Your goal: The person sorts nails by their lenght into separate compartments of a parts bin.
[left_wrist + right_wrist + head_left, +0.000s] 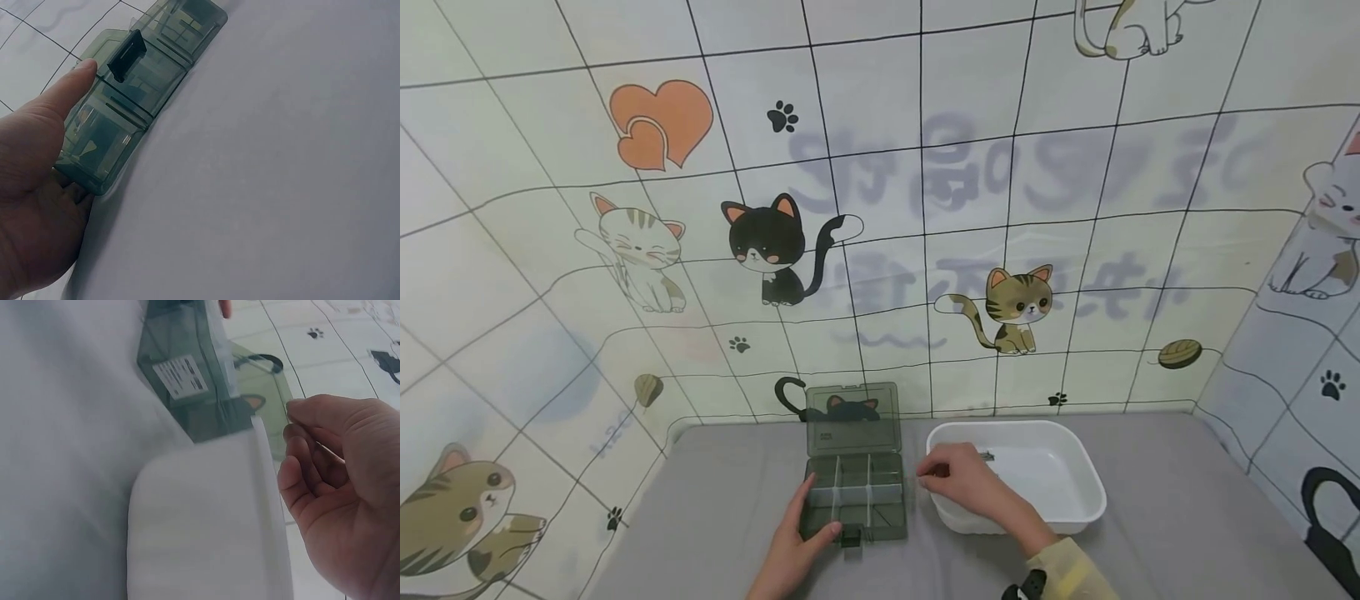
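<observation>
Left hand (792, 535) clamped round left side of green box (891, 532), thumb by latch (852, 537), probably steadying it. Lid (853, 433) up, so insides reachable. Right hand (964, 482) over left edge of white tray (1092, 500), thumb and fingertip together, can't tell if anything's pinched. Tray just beside box, handy.

Right hand (957, 481) over the white tray (1067, 518), covering a stretch of its near-left rim, and whether those fingertips pinch anything is too small to call! Beside it, a sliver (987, 456) in the tray, half hidden, too tiny to name. Left hand (34, 159) now, sliced by its wrist view's left edge, some fingers lost behind the green box (103, 147). The label (180, 376)? Unreadable! And the dark wristband (1028, 586) runs off the bottom of the head view.
</observation>
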Demonstrator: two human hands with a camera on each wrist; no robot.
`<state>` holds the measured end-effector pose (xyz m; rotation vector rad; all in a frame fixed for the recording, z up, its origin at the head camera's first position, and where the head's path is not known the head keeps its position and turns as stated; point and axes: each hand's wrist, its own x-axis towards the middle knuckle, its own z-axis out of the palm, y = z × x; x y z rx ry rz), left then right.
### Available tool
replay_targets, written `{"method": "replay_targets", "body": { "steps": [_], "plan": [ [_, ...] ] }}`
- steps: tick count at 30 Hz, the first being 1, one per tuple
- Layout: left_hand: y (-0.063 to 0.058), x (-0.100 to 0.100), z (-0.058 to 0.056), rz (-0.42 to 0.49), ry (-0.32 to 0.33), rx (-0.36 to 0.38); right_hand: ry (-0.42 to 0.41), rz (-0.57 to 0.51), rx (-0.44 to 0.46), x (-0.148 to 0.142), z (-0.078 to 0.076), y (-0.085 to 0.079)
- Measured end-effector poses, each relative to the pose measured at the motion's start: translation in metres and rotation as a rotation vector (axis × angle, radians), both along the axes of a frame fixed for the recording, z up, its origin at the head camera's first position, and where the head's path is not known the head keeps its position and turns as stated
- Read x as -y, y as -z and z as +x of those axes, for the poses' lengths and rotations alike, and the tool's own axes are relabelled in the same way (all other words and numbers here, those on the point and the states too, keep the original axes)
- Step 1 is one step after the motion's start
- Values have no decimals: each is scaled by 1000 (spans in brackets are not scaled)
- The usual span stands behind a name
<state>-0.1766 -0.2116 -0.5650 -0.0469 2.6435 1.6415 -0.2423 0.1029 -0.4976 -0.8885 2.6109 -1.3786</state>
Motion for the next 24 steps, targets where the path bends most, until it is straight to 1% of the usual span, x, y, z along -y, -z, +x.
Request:
{"method": "replay_targets", "body": {
  "steps": [4, 8, 16, 24],
  "plan": [
    [-1, -1, 0, -7, 0, 0, 52, -5, -11, -10, -1, 0],
    [0, -1, 0, -9, 1, -2, 86, -14, -15, -20, 0, -1],
    [2, 0, 0, -20, 3, -13, 118, -55, 46, -41, 1, 5],
    [1, 0, 0, -21, 8, -7, 216, -30, 32, -58, 0, 8]
  ]
}}
